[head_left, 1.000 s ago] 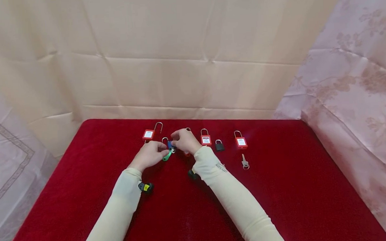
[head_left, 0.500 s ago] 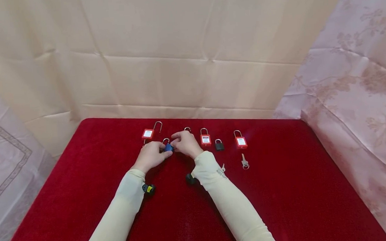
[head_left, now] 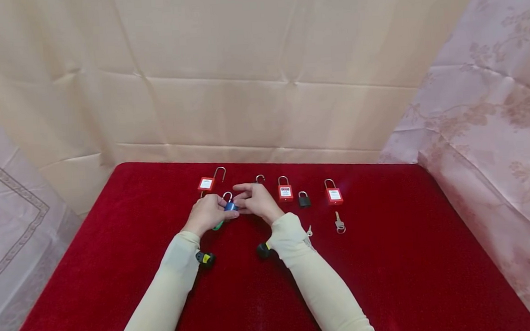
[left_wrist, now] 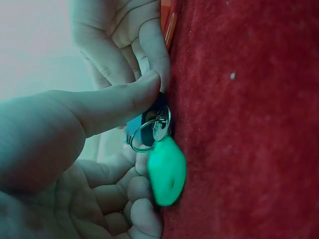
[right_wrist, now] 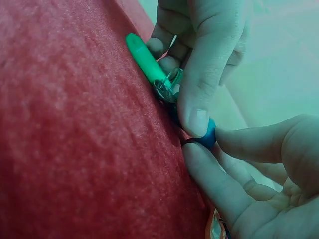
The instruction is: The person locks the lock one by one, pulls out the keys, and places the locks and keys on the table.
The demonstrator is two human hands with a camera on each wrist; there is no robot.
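Observation:
A small blue padlock point(head_left: 230, 206) with a metal shackle is between both hands, close over the red cloth. The left hand point(head_left: 206, 213) pinches its body, thumb across the near end. The right hand point(head_left: 257, 202) holds the padlock's right edge between thumb and fingertip, its other fingers loosely spread. In the left wrist view, a key point(left_wrist: 162, 127) is at the bottom of the padlock. A metal ring point(left_wrist: 139, 143) joins it to a green tag point(left_wrist: 167, 172). The tag hangs beside the left fingers, partly hidden in the head view.
A red padlock point(head_left: 206, 183) with its shackle open lies left. Another open shackle point(head_left: 259, 178) shows behind the right hand. Right of it are a red padlock point(head_left: 285, 192), a black padlock point(head_left: 304, 201) and another red padlock point(head_left: 334, 196). Nearer lie keys point(head_left: 338, 222) and a small key point(head_left: 309, 231).
The left hand has shifted from the green tag and key onto the padlock's body. The green tag has swung left beneath that hand. The right fingers have spread a little.

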